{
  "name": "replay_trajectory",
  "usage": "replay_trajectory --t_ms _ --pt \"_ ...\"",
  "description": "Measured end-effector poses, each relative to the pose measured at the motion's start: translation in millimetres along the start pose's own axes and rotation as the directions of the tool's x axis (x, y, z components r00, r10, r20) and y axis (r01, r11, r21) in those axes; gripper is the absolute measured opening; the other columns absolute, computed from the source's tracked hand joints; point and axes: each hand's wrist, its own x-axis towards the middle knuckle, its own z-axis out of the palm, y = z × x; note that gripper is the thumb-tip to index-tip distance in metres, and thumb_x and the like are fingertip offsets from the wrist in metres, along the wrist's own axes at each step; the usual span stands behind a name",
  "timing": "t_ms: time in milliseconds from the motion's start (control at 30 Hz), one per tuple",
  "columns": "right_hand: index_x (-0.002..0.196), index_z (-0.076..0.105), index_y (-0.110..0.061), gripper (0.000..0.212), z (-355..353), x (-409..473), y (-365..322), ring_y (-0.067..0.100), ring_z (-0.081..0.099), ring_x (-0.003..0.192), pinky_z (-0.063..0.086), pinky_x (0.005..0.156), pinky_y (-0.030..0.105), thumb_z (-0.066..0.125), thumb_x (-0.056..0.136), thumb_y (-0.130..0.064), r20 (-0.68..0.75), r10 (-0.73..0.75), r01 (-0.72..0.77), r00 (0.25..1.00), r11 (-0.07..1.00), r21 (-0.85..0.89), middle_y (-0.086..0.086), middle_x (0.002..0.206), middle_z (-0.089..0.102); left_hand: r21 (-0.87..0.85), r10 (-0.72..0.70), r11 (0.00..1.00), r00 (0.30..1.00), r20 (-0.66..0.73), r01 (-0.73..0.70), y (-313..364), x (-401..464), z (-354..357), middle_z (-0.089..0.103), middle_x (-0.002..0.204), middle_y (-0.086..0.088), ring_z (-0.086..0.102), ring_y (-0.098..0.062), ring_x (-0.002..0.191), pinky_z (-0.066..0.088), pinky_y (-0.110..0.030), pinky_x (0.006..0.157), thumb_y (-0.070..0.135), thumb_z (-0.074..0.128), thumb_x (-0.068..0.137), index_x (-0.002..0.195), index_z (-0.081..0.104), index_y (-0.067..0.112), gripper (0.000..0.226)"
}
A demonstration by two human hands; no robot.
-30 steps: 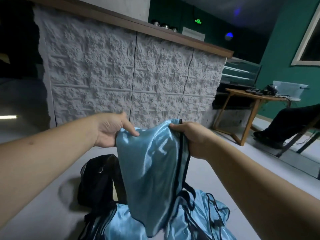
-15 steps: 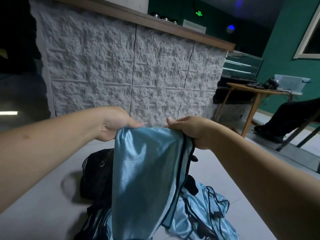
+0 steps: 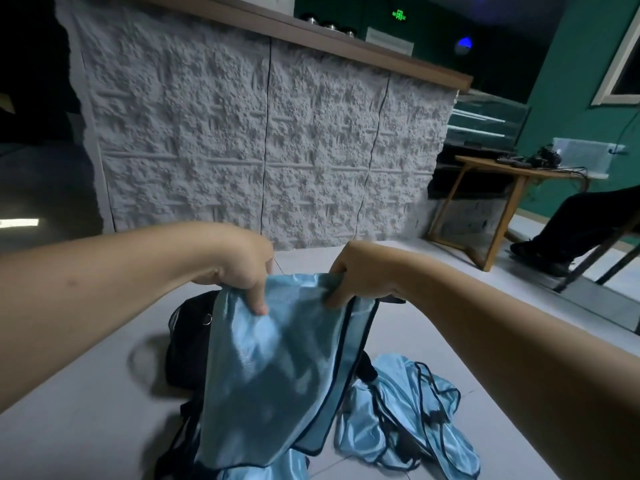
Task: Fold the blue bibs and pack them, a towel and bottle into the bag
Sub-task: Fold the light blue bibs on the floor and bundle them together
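Note:
A shiny light-blue bib (image 3: 277, 368) with dark trim hangs in front of me above the floor. My left hand (image 3: 242, 268) grips its top left edge, thumb pressed on the cloth. My right hand (image 3: 360, 271) pinches the top right corner by the dark trim. Behind the hanging bib lies a black bag (image 3: 187, 341) on the floor, mostly hidden by it. More blue bibs (image 3: 408, 420) lie crumpled on the floor to the lower right. No towel or bottle is visible.
A white textured counter front (image 3: 263, 140) rises close behind the bag. A wooden table (image 3: 502, 188) stands at the right, with a seated person's dark leg and shoe (image 3: 561, 237) beside it. Pale floor tiles (image 3: 86, 393) stretch to the left.
Both hands have come lower and turned knuckles-up while holding the bib's top edge. The bib now hangs stretched wider between them and covers more of the bag.

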Motion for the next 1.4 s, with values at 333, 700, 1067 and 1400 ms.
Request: replay_trajectory --t_ms 333,700,1067,1400 --pt "0.052 0.059 -0.019 0.038 54 7 26 0.015 0.045 0.058 0.032 0.054 0.027 0.082 0.083 -0.017 -0.077 0.052 -0.025 0.996 0.948 0.318 -0.005 0.056 0.051 -0.036 0.048 0.998 0.999 -0.016 -0.049 -39 2 24 0.079 0.094 -0.004 0.074 -0.028 0.094 0.058 -0.045 0.092 0.033 0.081 0.084 0.094 0.078 0.011 0.024" --pt "0.06 0.07 -0.013 0.032 107 12 45 0.018 0.062 0.063 0.049 0.065 0.029 0.073 0.09 -0.001 0.162 -0.089 -0.023 0.983 0.811 0.584 0.005 0.064 0.066 -0.518 0.124 0.855 0.957 0.263 0.031 -84 8 79 0.077 0.109 -0.018 0.076 -0.027 0.093 0.059 -0.027 0.072 0.015 0.067 0.094 0.112 0.07 -0.002 0.025" --pt "0.088 0.074 0.005 0.01 194 58 62 0.027 0.066 0.078 0.057 0.08 0.042 0.073 0.089 -0.005 0.307 -0.004 -0.175 0.952 0.815 0.553 0.015 0.085 0.072 -0.573 -0.002 0.784 0.925 0.379 0.236 -141 66 151 0.078 0.103 -0.01 0.072 -0.025 0.087 0.055 -0.034 0.064 0.017 0.059 0.103 0.113 0.073 0.015 0.017" --pt "0.084 0.061 -0.019 0.009 331 138 81 0.031 0.063 0.084 0.046 0.068 0.03 0.065 0.09 -0.024 0.082 0.295 -0.306 0.952 0.92 0.245 0.001 0.078 0.06 -0.336 -0.24 0.931 0.933 -0.269 0.143 -195 159 258 0.065 0.086 0.0 0.064 -0.025 0.082 0.05 -0.036 0.072 0.027 0.072 0.092 0.098 0.064 0.025 0.011"
